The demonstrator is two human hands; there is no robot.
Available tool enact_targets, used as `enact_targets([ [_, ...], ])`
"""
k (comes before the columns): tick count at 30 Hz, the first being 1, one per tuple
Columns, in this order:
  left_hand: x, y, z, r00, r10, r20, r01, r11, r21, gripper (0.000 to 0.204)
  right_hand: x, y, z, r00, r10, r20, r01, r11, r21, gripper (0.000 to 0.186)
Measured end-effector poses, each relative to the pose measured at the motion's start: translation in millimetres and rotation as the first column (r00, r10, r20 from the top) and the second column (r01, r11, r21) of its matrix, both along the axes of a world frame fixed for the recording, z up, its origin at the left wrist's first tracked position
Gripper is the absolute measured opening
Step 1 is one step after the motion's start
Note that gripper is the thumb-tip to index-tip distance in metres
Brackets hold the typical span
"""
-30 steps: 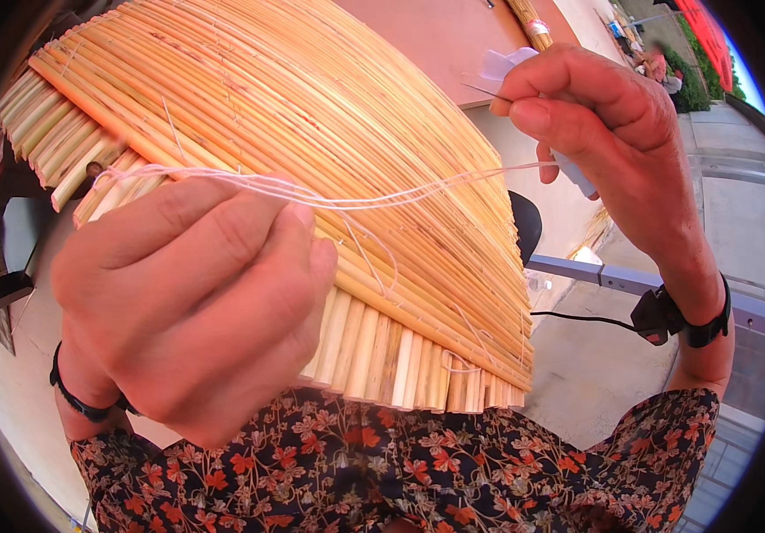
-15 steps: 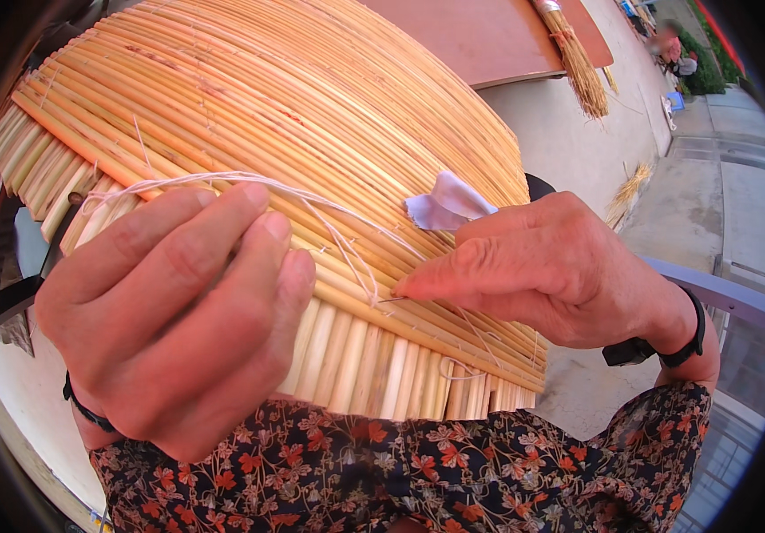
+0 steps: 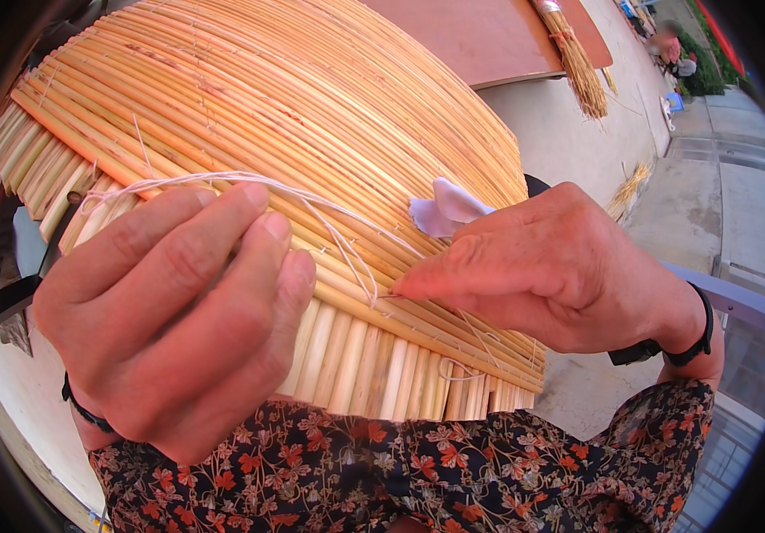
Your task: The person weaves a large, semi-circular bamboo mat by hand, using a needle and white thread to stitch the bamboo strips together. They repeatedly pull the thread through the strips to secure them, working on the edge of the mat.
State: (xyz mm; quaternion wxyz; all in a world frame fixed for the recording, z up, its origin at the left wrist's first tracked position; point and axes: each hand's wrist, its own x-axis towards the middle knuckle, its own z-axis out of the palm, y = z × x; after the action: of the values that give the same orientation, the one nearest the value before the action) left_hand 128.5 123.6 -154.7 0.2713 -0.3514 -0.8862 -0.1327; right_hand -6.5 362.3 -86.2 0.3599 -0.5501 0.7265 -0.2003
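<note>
A large mat of pale reed stalks (image 3: 293, 98), stitched with white thread, lies in front of me. My left hand (image 3: 174, 320) is closed over the lower left of the mat, its fingertips gathered at loose strands of white thread (image 3: 311, 191); some of what it grips is hidden. My right hand (image 3: 538, 275) pinches a thin needle (image 3: 385, 297) almost flat against the reeds, right of centre. A small pale lilac cloth (image 3: 444, 209) shows just behind my right hand; I cannot tell if it is held.
A reddish board (image 3: 498, 40) at the top carries a straw brush (image 3: 578, 62). A straw bundle (image 3: 628, 191) lies on the ground at right, near a metal rail (image 3: 729, 298). A person (image 3: 671, 49) is in the distant upper right; greenery (image 3: 702, 71) grows beside them.
My right hand has come down from the raised upper right onto the mat with the needle. My left hand has shifted slightly left, then both have stayed nearly still.
</note>
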Motion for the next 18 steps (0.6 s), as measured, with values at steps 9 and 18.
enact_targets([
  [9, -2.3, 4.8, -6.8, 0.992, -0.018, -0.124, 0.021, 0.999, 0.027, 0.026, -1.2, -13.6, 15.0, 1.0, 0.008, -0.02, -0.005, 0.988, 0.155, 0.016],
  [18, -78.0, 11.3, 72.9, 0.903, -0.392, -0.177, 0.352, 0.91, -0.22, 0.039, -47.3, 19.8, 37.8, 0.993, -0.096, 0.065, 0.101, 0.993, -0.068, 0.011],
])
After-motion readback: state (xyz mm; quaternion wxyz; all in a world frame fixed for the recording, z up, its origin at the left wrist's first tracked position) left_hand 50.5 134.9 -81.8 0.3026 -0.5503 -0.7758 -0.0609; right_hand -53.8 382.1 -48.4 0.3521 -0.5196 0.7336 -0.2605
